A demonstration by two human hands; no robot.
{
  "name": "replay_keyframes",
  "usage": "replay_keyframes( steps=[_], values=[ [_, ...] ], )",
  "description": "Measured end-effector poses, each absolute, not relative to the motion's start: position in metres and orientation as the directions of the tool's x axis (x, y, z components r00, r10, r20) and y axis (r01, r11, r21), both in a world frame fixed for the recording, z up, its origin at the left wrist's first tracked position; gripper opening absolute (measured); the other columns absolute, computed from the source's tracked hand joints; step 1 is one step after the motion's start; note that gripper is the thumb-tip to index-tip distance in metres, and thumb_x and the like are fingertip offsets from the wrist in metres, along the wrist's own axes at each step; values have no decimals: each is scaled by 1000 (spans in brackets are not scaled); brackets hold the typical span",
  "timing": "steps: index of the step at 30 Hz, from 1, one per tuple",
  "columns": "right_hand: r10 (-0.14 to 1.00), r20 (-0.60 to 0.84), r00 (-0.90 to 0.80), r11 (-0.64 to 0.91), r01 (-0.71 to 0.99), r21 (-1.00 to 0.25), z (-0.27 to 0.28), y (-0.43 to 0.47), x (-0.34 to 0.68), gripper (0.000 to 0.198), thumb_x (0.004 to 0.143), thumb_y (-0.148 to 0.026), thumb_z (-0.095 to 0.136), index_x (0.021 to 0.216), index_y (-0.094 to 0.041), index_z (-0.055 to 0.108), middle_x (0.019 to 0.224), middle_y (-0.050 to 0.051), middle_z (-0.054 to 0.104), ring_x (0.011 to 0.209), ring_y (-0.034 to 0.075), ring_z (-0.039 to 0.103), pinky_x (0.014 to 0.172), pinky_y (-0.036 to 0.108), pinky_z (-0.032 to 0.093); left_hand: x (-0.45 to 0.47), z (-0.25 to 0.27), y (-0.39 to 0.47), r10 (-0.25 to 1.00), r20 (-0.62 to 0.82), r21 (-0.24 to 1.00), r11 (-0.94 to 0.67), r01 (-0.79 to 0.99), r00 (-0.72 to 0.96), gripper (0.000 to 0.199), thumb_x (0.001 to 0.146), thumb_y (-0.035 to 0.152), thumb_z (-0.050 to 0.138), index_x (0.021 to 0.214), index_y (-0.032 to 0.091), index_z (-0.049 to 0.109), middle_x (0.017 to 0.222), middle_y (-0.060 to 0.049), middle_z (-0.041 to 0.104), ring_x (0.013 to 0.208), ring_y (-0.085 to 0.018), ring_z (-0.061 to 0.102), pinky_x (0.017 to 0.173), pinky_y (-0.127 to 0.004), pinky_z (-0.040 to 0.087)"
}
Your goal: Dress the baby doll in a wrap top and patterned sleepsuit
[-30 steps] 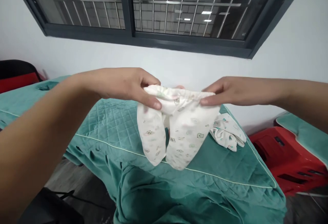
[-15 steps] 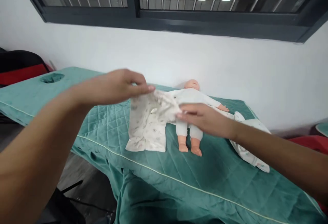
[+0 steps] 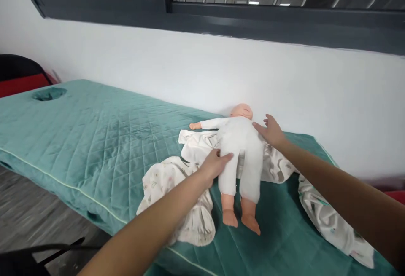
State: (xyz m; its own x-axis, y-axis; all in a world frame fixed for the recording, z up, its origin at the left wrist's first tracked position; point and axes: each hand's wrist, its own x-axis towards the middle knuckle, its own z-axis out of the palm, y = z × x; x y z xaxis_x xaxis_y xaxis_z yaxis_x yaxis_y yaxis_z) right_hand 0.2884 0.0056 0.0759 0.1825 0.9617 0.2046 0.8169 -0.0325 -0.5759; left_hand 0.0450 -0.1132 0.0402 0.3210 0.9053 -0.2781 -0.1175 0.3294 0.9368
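Note:
A baby doll (image 3: 242, 137) with a white cloth body lies face up on the bed, its head toward the wall. My left hand (image 3: 217, 164) is closed at the doll's hip and thigh, thumb on top, the other fingers partly hidden. Beside the doll's shoulder, my right hand (image 3: 270, 132) is open, fingers apart and thumb at the cloth body. A white printed garment (image 3: 278, 164) is spread beneath the doll. Another printed baby garment (image 3: 164, 179) lies crumpled on the left, partly behind my left forearm. The doll's arm on the right is hidden.
Green quilted covering spreads over the bed (image 3: 104, 137), which has a face hole (image 3: 49, 94) at the far left. More printed clothing (image 3: 335, 221) lies at the right, near my forearm. A white wall and barred window stand behind; a red and black chair (image 3: 23, 76) is at left.
The printed garment has left my hands and now lies crumpled left of the doll. Both hands have moved to the doll, and the view has shifted closer.

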Motion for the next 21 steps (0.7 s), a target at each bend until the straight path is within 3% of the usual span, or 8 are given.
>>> replay_keyframes(
  steps=[3,5,9,14,18,21],
  values=[
    [982,-3,187,-153,794,-589,61,45,311,112,82,-76,51,158,-6,7,141,26,55,130,37,54,113,50,38,66,38,-101,882,-278,894,382,-233,381,71,78,51,67,140,21,47,140,-18,57,120,-31,61,91,-35,54],
    [986,-55,160,-162,794,-587,58,62,313,116,81,-83,45,158,-5,7,147,27,49,136,38,49,117,49,34,71,39,-89,875,-277,875,401,-272,397,83,73,56,71,144,23,43,140,-20,57,119,-34,62,88,-39,56],
    [992,-65,111,-127,768,-628,66,84,294,118,76,-86,47,160,-10,12,164,20,21,147,39,32,120,50,29,56,43,-64,855,-273,863,420,-280,440,97,65,68,72,146,22,43,134,-22,60,107,-38,66,83,-48,60],
    [999,-20,47,-47,711,-702,84,105,234,122,71,-84,59,161,-16,12,163,20,24,144,42,37,115,57,36,-19,54,-39,879,-223,917,336,-215,421,85,70,65,69,138,17,52,122,-20,67,101,-35,68,83,-47,60],
    [997,-78,-28,-39,670,-742,85,127,160,130,67,-83,64,161,-12,9,162,23,24,143,45,36,113,59,38,-108,58,-20,888,-278,951,308,-26,366,65,74,66,64,118,18,66,104,-16,73,94,-33,70,78,-46,59],
    [993,-54,-106,23,619,-785,77,139,97,128,69,-75,70,159,-6,11,157,28,33,140,43,42,111,54,42,-170,55,-11,917,-302,953,281,113,260,58,75,69,60,103,19,71,91,-14,74,87,-32,71,75,-44,58]
  ],
)
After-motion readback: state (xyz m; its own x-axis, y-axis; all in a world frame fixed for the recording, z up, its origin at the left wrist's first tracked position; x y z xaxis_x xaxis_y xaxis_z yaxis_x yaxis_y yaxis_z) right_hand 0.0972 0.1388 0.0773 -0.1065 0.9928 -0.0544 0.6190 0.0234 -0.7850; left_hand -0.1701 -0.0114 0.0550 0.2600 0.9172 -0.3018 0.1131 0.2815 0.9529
